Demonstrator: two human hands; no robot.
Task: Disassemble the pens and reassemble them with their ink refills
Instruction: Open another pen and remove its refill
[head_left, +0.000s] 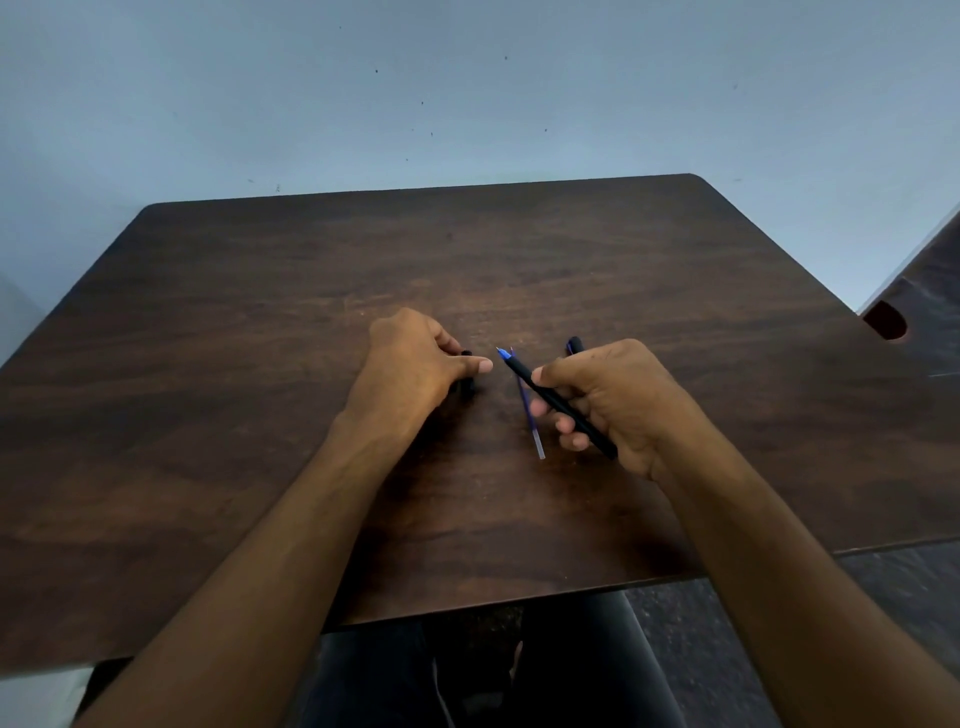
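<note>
The right hand (608, 400) grips a black pen (558, 402); the left hand (415, 358) pinches a cap (466, 370). One refill (530, 410) lies loose on the table (260, 364), so reassembly looks unfinished.

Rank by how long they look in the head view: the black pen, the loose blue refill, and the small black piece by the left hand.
1. Black pen, held in the right hand.
2. Blue refill on the table; nearly as long, so this is close.
3. Black piece at the left hand; mostly hidden, true length unsure.

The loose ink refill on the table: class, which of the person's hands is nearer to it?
Right. The right hand sits just beside the ink refill, holding a black pen across it; the left hand is farther left.
</note>
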